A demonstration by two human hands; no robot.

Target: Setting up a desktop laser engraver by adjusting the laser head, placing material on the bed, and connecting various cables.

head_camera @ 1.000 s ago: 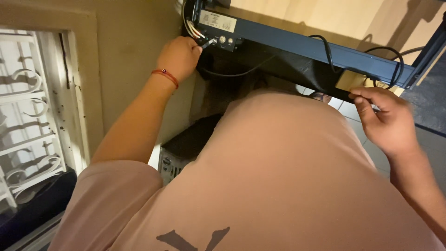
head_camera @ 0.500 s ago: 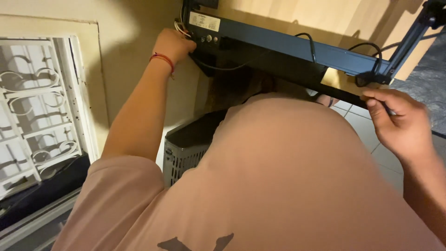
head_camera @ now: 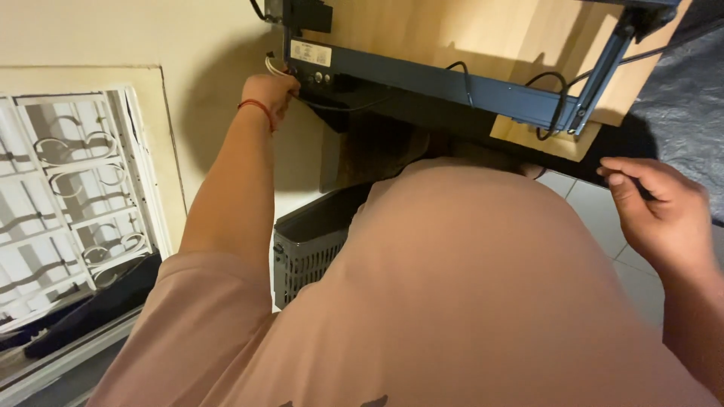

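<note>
This looks like a room in a home, set up as a small work corner. A wooden desk [head_camera: 452, 38] on a dark metal frame [head_camera: 452, 83] stands against a plain cream wall [head_camera: 151, 34], with black cables [head_camera: 543, 105] running under it. A window with a white ornamental grille [head_camera: 68, 188] sits to one side. A dark slatted basket [head_camera: 309, 249] stands on the pale tiled floor [head_camera: 596, 211].
</note>
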